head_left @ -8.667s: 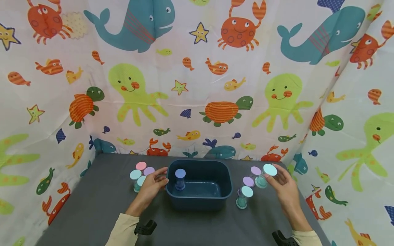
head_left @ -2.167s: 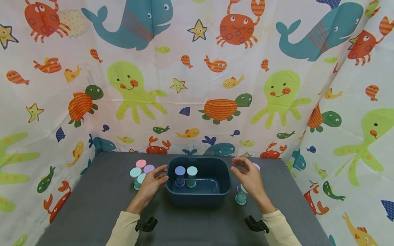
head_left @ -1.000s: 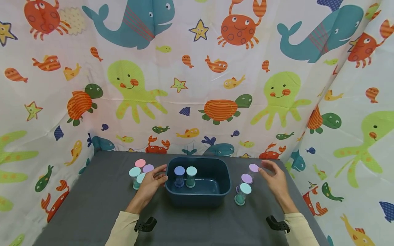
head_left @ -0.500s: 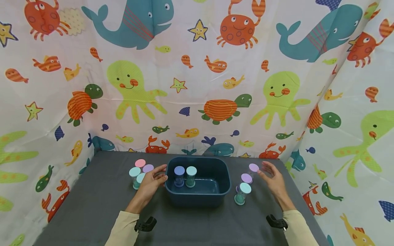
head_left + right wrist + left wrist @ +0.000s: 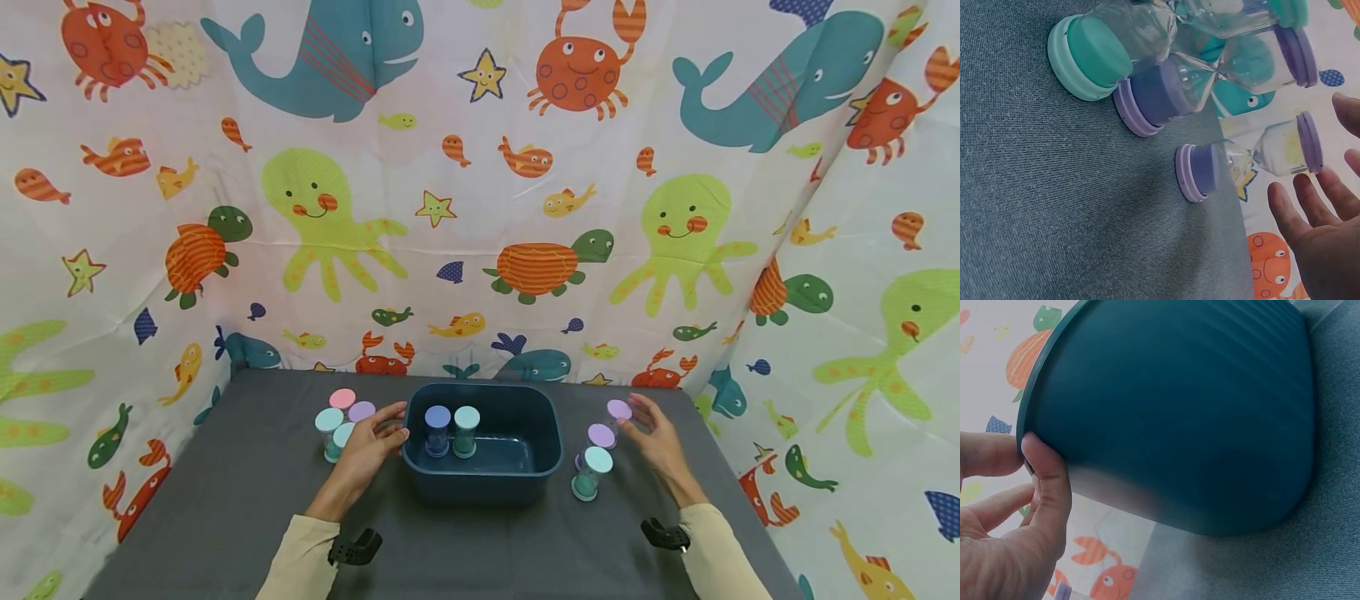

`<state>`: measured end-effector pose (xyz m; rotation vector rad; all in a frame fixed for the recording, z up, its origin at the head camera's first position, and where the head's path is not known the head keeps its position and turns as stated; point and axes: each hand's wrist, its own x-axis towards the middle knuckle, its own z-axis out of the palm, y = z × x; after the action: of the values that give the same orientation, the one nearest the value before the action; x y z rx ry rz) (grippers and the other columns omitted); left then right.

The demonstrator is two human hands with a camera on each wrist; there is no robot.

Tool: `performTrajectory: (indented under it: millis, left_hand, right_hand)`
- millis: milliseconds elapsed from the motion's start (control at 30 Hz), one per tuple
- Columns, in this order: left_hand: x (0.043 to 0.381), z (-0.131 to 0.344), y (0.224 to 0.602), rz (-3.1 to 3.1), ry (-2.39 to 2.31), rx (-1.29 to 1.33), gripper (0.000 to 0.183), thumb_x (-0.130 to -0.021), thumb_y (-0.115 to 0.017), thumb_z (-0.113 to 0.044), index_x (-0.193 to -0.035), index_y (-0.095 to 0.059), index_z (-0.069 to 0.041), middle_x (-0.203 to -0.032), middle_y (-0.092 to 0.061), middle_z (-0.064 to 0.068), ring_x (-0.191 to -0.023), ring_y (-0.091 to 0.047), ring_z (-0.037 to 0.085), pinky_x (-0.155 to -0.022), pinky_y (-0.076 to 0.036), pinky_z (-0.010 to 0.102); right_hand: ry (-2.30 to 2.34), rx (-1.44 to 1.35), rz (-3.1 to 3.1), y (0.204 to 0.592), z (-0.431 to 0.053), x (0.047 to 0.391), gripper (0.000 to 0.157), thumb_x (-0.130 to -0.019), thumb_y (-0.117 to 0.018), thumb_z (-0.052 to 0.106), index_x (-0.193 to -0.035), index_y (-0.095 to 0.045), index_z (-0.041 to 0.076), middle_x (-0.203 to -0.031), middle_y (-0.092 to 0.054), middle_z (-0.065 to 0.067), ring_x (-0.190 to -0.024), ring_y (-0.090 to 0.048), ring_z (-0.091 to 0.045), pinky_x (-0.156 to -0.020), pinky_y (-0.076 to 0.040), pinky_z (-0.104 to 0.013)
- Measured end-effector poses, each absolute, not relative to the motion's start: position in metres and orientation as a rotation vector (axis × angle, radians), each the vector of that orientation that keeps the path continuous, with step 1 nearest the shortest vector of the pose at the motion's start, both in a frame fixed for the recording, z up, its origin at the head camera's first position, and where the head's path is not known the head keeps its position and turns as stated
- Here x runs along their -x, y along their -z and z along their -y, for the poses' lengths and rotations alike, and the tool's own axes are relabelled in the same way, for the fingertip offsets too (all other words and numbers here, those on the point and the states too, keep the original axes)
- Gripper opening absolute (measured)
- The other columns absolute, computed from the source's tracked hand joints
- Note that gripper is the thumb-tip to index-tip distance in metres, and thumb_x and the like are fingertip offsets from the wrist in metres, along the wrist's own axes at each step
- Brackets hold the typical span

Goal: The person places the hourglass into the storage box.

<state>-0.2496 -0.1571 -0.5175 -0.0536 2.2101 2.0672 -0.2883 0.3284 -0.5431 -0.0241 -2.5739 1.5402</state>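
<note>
My left hand (image 5: 369, 454) pinches the left rim of a dark blue plastic bin (image 5: 483, 490); the left wrist view shows the thumb (image 5: 1047, 481) against its outer wall. Inside the bin, a blue sand timer (image 5: 437, 432) and a mint-green sand timer (image 5: 466, 432) stand upright on the left side. My right hand (image 5: 660, 442) is beside the farthest purple sand timer (image 5: 618, 410), its fingers spread around the top cap without a visible grip. Closer in stand another purple sand timer (image 5: 1166, 94) and a mint-green sand timer (image 5: 591, 475).
Left of the bin, partly behind my left hand, several sand timers with pink, purple and mint caps (image 5: 328, 421) stand in a cluster. A grey cloth (image 5: 225, 500) covers the table. A curtain printed with sea animals (image 5: 480, 208) hangs at the back and sides.
The mint-green sand timer that my right hand held on the right now stands in the bin beside the blue one. My right hand has returned rightward to the far purple timer. My left hand stays put.
</note>
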Motion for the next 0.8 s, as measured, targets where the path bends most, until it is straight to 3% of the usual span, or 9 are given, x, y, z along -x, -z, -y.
performTrajectory:
  millis: [67,133,533,600,667,733,800]
  left_hand:
    - [0.249,0.157,0.517,-2.211,-2.066,0.056,0.048,-0.095,-0.061,-0.006,-0.141,-0.051,-0.012,-0.139,-0.054,0.014,-0.109,-0.058,0.021,-0.080,-0.054,0.028]
    - [0.249,0.157,0.517,-2.213,-2.063,0.057,0.048,-0.095,-0.061,-0.006,-0.141,-0.051,-0.012,-0.139,-0.054,0.014,-0.110,-0.058,0.021,-0.080,-0.054,0.028]
    - [0.251,0.158,0.519,-2.205,-2.070,0.053,0.047,-0.095,-0.061,-0.006,-0.141,-0.051,-0.011,-0.139,-0.053,0.015,-0.110,-0.058,0.023,-0.080,-0.054,0.028]
    - [0.251,0.158,0.519,-2.203,-2.072,0.051,0.048,-0.095,-0.061,-0.006,-0.141,-0.051,-0.011,-0.139,-0.053,0.015,-0.112,-0.058,0.025,-0.080,-0.054,0.028]
    - [0.251,0.158,0.519,-2.202,-2.073,0.050,0.048,-0.095,-0.061,-0.006,-0.141,-0.051,-0.011,-0.139,-0.053,0.015,-0.113,-0.058,0.027,-0.081,-0.053,0.028]
    - [0.250,0.158,0.519,-2.201,-2.075,0.051,0.048,-0.095,-0.061,-0.006,-0.141,-0.051,-0.011,-0.139,-0.053,0.015,-0.113,-0.058,0.027,-0.081,-0.053,0.028]
    - [0.250,0.158,0.518,-2.204,-2.073,0.053,0.048,-0.095,-0.061,-0.006,-0.141,-0.051,-0.011,-0.139,-0.053,0.015,-0.111,-0.058,0.025,-0.081,-0.054,0.028]
  right_hand:
    - [-1.545,0.019,2.576,0.544,-0.328,0.290,0.065,-0.094,-0.066,0.026,-0.149,-0.036,0.006,-0.151,-0.042,-0.020,-0.139,-0.040,-0.039,-0.088,-0.043,-0.013]
    - [-1.559,0.016,2.567,0.545,-0.326,0.291,0.065,-0.094,-0.067,0.025,-0.149,-0.036,0.005,-0.150,-0.042,-0.021,-0.139,-0.041,-0.040,-0.084,-0.040,-0.008]
    - [-1.594,0.029,2.556,0.550,-0.322,0.297,0.066,-0.095,-0.065,0.022,-0.149,-0.034,0.001,-0.151,-0.038,-0.025,-0.137,-0.042,-0.041,-0.082,-0.038,-0.003]
    - [-1.574,0.043,2.571,0.552,-0.322,0.298,0.065,-0.095,-0.065,0.023,-0.148,-0.034,0.001,-0.151,-0.038,-0.024,-0.137,-0.042,-0.040,-0.092,-0.044,-0.011]
    - [-1.567,0.060,2.587,0.553,-0.321,0.299,0.065,-0.096,-0.064,0.024,-0.149,-0.034,0.002,-0.152,-0.038,-0.023,-0.138,-0.041,-0.040,-0.103,-0.046,-0.027]
    - [-1.564,0.076,2.604,0.553,-0.320,0.299,0.066,-0.096,-0.064,0.027,-0.149,-0.033,0.003,-0.152,-0.038,-0.022,-0.140,-0.039,-0.040,-0.110,-0.040,-0.045]
    - [-1.578,0.087,2.606,0.554,-0.319,0.301,0.066,-0.096,-0.063,0.027,-0.150,-0.033,0.004,-0.153,-0.038,-0.022,-0.141,-0.038,-0.039,-0.112,-0.035,-0.053]
